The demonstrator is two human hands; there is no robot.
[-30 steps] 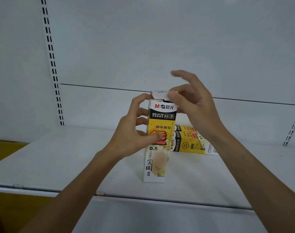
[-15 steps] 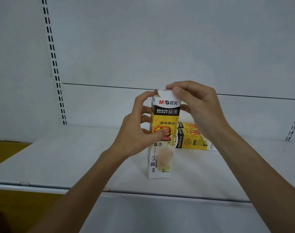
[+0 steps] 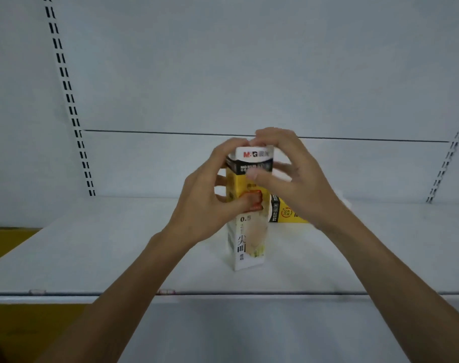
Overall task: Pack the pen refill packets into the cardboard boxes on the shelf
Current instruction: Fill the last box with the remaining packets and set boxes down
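A tall white, yellow and black refill box [image 3: 249,239] stands upright on the white shelf [image 3: 92,252]. My left hand [image 3: 210,200] wraps its left side, thumb across the yellow front. My right hand [image 3: 294,179] covers the top right corner, fingers over the closed top flap and thumb on the black band. A second yellow box [image 3: 286,212] lies flat just behind, mostly hidden by my right hand. No loose refill packets show.
The shelf's front edge [image 3: 249,294] runs across below the box, with a lower white surface under it. Slotted uprights [image 3: 66,87] rise at left and at far right [image 3: 448,158]. A yellow panel [image 3: 3,242] shows at the left.
My right hand came down from above the box and pressed the raised top flap shut. It now grips the top. My left hand kept its hold on the box's side.
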